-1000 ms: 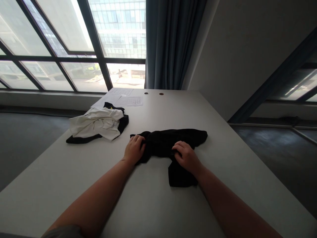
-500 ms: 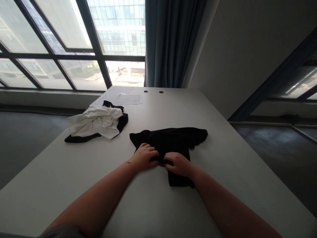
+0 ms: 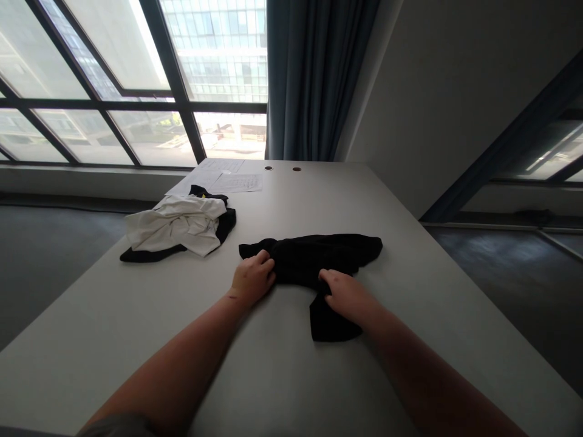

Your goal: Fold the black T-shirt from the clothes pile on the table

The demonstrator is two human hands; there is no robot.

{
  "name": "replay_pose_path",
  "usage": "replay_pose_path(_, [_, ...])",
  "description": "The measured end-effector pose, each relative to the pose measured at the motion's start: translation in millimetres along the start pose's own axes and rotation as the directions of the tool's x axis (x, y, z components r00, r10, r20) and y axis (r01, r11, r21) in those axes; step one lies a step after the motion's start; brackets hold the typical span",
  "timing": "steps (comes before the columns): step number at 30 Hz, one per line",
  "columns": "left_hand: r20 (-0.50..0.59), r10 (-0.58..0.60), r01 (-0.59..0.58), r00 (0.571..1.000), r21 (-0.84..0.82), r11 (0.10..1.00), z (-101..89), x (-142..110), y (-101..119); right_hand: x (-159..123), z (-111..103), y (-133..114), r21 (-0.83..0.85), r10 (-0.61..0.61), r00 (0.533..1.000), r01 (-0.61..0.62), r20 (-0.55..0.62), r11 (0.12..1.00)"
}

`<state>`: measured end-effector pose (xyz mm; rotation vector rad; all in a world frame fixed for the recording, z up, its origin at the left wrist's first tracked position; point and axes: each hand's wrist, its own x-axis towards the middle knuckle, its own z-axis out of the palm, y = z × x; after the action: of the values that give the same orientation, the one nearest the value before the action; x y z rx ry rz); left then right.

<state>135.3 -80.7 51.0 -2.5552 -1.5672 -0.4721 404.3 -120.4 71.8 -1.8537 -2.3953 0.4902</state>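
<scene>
lying on the pale counter [image 3: 255, 376], straight ahead of the person: a black garment [image 3: 323, 252], rumpled, with the long axis running left to right, crosswise to the reach of both arms. narrowing at the far right into a rounded end, jutting out at the left in a small corner, and dropping a squarish flap [image 3: 332, 325] back toward the body, below the right half.

at the near edge of the cloth, both hands — set apart, with the main stretch of black fabric beyond and between. touching near the left end with the left hand [image 3: 254, 276], fingers bent down onto the cloth. touching where the flap meets the main part with the right hand [image 3: 348, 294], fingers curled and thumb lower down; clearly nearer to the flap than the left. black folds in dim light, so cannot tell whether either hand truly pinches fabric or only presses on it.

off to the left on the same counter, well apart from the hands: a crumpled white garment [image 3: 182, 218] over dark cloth [image 3: 155, 254]. just behind that, printed papers [image 3: 239, 182] lying flat — and beyond the counter's far edge, a blue-grey curtain [image 3: 319, 79] beside the window [image 3: 228, 54].
</scene>
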Motion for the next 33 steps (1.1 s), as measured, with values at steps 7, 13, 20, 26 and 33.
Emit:
replay_pose_path(7, [0.087, -0.270, 0.274, 0.959, -0.029, 0.961, -0.4, 3, -4, 6, 7, 13, 0.021, -0.002, 0.983, 0.006, -0.182, 1.000])
replay_pose_path(13, [0.063, -0.345, 0.351, 0.936, -0.142, 0.926, 2.0, 5, -11, 33, 13, 75, 0.337, 0.203, 0.829, -0.019, -0.521, 0.941])
replay_pose_path(20, [0.052, -0.307, 0.311, 0.950, -0.189, 0.931, 6.2, 4, -16, 43, 12, 123, 0.798, 0.316, 0.882, 0.104, -0.350, 0.594])
replay_pose_path(26, [-0.001, -0.421, 0.407, 0.907, -0.249, 0.879, 15.2, 5, -39, 36, 12, 144, 0.858, 0.281, 0.889, 0.201, -0.362, 0.472])
replay_pose_path(33, [-0.200, -0.114, 0.044, 0.973, -0.325, 0.945, 8.8, 2, -25, 31, 0, 134, 0.524, 0.286, 0.696, 0.151, -0.658, 0.838])
